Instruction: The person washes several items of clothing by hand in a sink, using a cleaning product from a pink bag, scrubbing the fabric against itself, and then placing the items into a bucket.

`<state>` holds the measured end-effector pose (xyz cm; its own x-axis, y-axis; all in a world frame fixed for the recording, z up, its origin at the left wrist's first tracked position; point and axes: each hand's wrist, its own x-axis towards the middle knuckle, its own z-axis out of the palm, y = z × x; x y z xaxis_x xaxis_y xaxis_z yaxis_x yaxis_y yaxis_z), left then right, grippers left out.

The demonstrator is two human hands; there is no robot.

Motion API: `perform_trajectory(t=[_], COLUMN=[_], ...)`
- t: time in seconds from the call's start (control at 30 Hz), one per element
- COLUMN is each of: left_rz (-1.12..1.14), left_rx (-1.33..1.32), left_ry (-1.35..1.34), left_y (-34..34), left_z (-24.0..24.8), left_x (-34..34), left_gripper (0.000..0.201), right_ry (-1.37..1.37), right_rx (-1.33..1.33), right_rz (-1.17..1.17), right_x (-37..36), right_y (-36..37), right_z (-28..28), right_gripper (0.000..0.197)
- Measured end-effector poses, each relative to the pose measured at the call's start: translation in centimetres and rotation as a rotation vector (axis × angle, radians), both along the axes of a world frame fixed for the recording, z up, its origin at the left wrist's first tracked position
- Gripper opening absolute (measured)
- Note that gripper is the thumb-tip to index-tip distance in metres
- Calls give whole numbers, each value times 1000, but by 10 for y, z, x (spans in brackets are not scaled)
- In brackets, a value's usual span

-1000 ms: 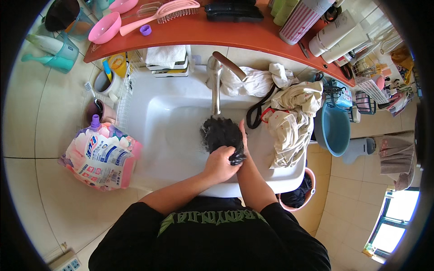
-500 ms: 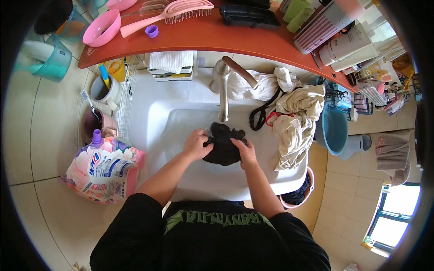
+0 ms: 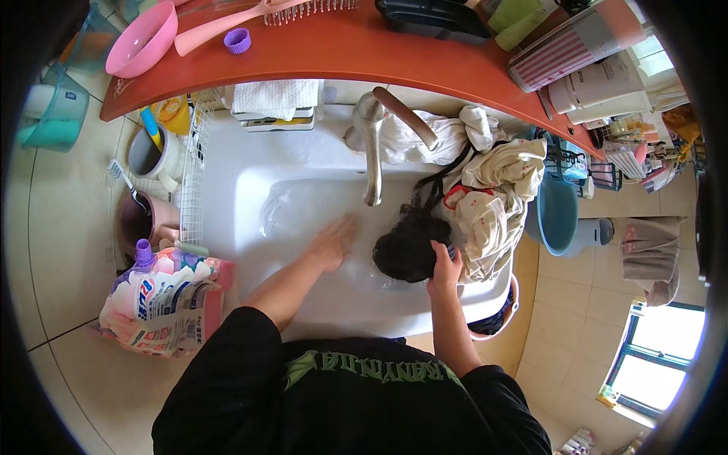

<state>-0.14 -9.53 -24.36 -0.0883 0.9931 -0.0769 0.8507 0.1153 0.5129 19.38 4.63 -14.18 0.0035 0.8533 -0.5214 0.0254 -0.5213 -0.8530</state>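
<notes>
I'm looking down on a white sink (image 3: 227, 163) w/ water in the basin, steel tap (image 3: 371, 152) above. Heap of pale laundry (image 3: 493, 197) on the right rim, apparently not yet washed. Dark wet garment (image 3: 406, 250) sits in the basin's right side. My right hand (image 3: 444, 265) clamps its edge; left hand (image 3: 331, 243), apart, lies flat and open in the water. Washing looks midway, I'd say.

black cloth (image 3: 406, 250), white sink (image 3: 303, 163), orange shelf (image 3: 364, 53)

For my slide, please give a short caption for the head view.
At a white sink, the right hand presses a dark wet cloth while the left hand lies flat in the water.
</notes>
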Motion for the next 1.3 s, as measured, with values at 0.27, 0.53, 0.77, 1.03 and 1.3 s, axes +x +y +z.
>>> perform_trajectory(t=[0.27, 0.53, 0.77, 1.03, 1.3], left_rz=[191, 354, 439, 355, 781], left_rx=[-292, 92, 307, 445, 50], left_ry=[-452, -286, -491, -258, 69], left_y=[3, 5, 24, 31, 29], left_z=[6, 37, 84, 141, 75], left_x=[-16, 11, 78, 91, 3], left_gripper=[54, 91, 53, 26, 24], right_ry=[360, -116, 830, 177, 636], right_rx=[-311, -147, -643, 482, -571], right_rz=[147, 222, 228, 784, 274], right_x=[-42, -51, -50, -72, -62], right_y=[-20, -20, -6, -27, -23], right_z=[18, -35, -52, 6, -31], right_gripper=[39, 61, 82, 39, 38])
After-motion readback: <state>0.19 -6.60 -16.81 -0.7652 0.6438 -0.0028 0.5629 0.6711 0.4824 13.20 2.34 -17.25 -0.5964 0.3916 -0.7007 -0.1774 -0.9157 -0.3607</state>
